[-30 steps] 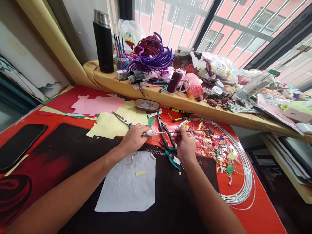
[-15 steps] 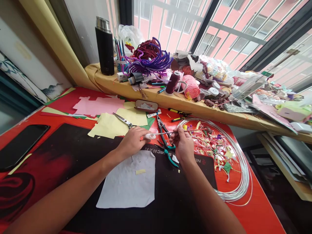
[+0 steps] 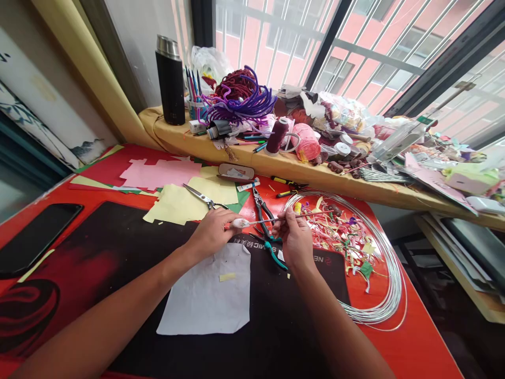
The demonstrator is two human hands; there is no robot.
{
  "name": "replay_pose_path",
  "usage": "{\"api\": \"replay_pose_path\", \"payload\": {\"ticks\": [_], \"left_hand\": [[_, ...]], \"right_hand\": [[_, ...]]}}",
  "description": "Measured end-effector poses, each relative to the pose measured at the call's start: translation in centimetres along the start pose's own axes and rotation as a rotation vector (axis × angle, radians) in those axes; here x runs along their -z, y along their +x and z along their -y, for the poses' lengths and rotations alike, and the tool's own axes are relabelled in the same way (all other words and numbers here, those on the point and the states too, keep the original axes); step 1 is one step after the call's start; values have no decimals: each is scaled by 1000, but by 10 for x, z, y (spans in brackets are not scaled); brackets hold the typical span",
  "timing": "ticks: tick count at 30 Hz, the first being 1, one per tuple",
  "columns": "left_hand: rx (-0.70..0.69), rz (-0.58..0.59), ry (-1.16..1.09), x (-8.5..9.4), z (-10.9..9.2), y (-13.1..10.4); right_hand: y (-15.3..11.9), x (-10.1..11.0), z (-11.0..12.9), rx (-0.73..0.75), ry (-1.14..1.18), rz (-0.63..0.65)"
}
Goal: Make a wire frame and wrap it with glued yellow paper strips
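Note:
Between my hands runs a thin rod (image 3: 262,219), dark reddish toward the right and paler on the left. My left hand (image 3: 211,230) pinches the white bulb-shaped piece (image 3: 240,223) at its left end. Around the rod's middle my right hand (image 3: 292,234) is closed, thumb on top, and the far end sticks out past the fingers. Under my left hand lies a white paper sheet (image 3: 213,300) with a small yellow strip (image 3: 227,277) on it. Just behind the rod are pliers with teal-and-black handles (image 3: 272,250), partly covered by the right hand.
Scissors (image 3: 199,195) rest on yellow paper (image 3: 165,205). At right, a coil of silvery wire (image 3: 390,300) surrounds colourful scraps (image 3: 351,237). A phone (image 3: 35,237) lies far left. Along the cluttered ledge stand a black flask (image 3: 170,84) and a dark red thread spool (image 3: 277,136).
The rod has tilted and shifted slightly in my hands, its right end a little lower and shorter past my right hand. Both hands keep their grip; the view has moved slightly.

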State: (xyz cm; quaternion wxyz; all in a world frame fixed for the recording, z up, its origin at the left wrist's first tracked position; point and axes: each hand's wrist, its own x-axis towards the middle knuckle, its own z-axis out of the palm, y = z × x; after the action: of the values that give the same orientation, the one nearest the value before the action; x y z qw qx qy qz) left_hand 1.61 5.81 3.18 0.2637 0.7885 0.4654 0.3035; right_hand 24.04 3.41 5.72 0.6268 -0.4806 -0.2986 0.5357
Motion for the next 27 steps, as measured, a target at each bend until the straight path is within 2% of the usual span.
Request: {"api": "replay_pose_path", "payload": {"ticks": [5, 9, 15, 21, 24, 27], "left_hand": [[83, -9, -37, -2, 5, 1], [173, -24, -6, -7, 9, 19], [194, 13, 124, -24, 7, 52], [182, -41, 86, -35, 12, 55], [197, -58, 28, -30, 15, 52], [198, -200, -26, -12, 13, 36]], "right_hand": [[-2, 10, 1, -9, 25, -50], [-8, 14, 3, -27, 56, -59], [-20, 16, -2, -98, 84, -48], [-26, 19, -10, -143, 89, -28], [-29, 19, -15, -139, 64, -29], [-34, 23, -19, -106, 16, -19]]}}
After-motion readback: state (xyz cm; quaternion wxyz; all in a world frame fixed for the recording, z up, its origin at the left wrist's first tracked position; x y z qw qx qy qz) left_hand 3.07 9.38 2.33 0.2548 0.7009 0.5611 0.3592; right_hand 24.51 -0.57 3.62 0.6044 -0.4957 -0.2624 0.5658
